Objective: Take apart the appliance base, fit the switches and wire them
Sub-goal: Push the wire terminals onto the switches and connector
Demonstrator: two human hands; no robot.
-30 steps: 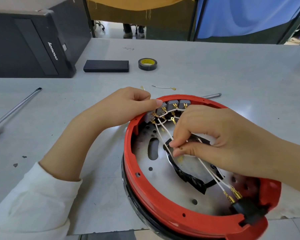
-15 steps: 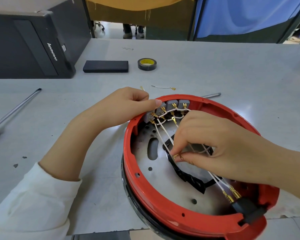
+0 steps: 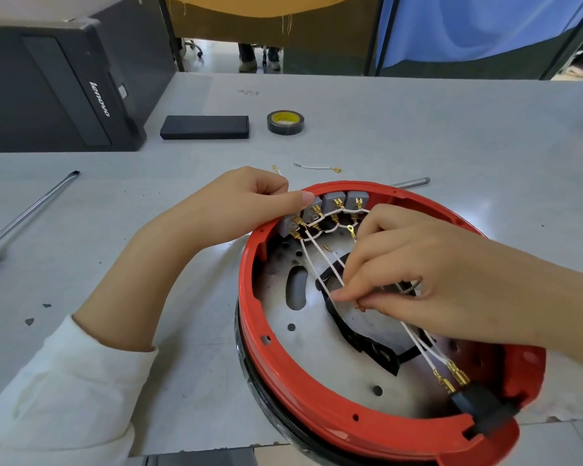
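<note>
The appliance base [image 3: 317, 391], a red ring around a metal plate, lies open side up on the grey worktop [image 3: 418, 136], near its front edge. Four grey switches [image 3: 327, 206] sit in a row inside the far rim, white wires [image 3: 320, 260] running from their brass terminals across the plate to a black connector [image 3: 482, 408]. The left hand [image 3: 249, 203] has its fingers curled, thumb pressed on the leftmost switches. The right hand [image 3: 418, 274] has its grip closed, pinching the wires above the plate.
</note>
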